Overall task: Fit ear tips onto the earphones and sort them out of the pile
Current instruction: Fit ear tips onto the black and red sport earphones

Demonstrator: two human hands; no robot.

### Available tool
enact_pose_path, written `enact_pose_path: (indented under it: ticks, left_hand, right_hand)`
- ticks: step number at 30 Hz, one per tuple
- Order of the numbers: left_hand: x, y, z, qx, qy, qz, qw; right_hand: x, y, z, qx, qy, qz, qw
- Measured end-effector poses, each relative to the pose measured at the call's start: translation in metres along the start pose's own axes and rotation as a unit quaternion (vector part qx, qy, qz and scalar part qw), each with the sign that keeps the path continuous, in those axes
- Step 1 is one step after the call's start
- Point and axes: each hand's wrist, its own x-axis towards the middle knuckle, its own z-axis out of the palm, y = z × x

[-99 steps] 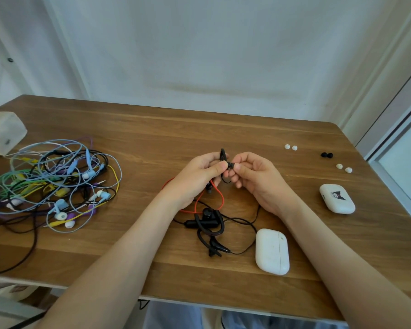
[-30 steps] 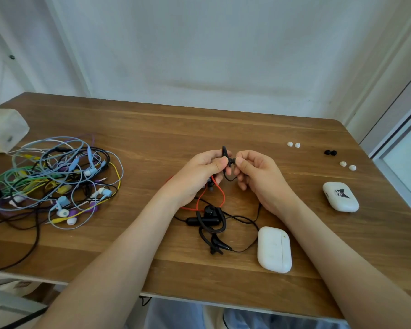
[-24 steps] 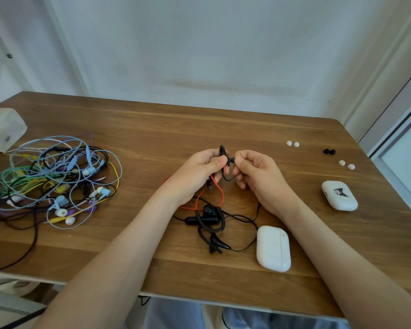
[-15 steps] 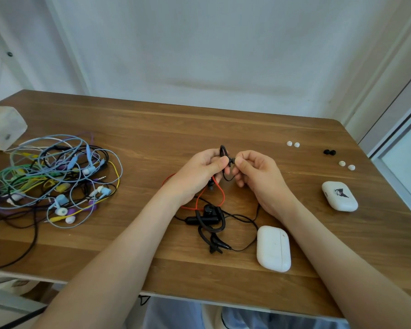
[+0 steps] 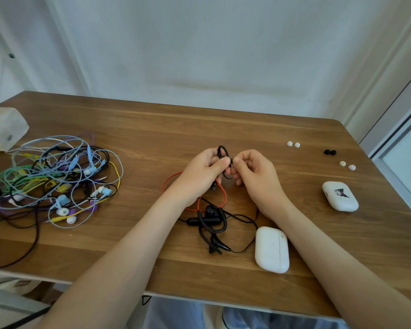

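While the left hand (image 5: 201, 173) curls round the black ear-hook earphone (image 5: 223, 153), held up beyond the plain white case (image 5: 272, 249), the right hand (image 5: 254, 173) pinches a small dark piece (image 5: 231, 163) against it, too hidden to name. The hook's long axis stands near upright, its nozzle apparently facing the right hand, so the push likely runs leftward.

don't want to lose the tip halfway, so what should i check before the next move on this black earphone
1. Left hand grips the black earphone by its hook: ok.
2. Right hand pinches its bud end: ok.
3. Ear tip fully seated: cannot tell, the fingers hide it.
4. Spare black ear tips lie in sight on the table, right side: ok.
5. Second earbud lies apart from the tangled pile: ok.
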Motion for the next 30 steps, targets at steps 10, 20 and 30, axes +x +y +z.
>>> enact_pose_path:
  ticks: [10, 20, 30]
  left_hand:
    - [-0.002, 0.001, 0.002, 0.038, 0.015, -0.001, 0.999]
    - [-0.003, 0.004, -0.002, -0.030, -0.005, -0.009, 0.999]
    - [-0.004, 0.006, -0.005, -0.059, -0.036, -0.015, 0.998]
  right_hand:
    - [-0.001, -0.001, -0.001, -0.010, -0.001, -0.013, 1.000]
    - [0.000, -0.002, -0.001, 0.035, -0.048, -0.023, 0.998]
    - [0.006, 0.001, -0.011, 0.123, -0.085, -0.032, 0.988]
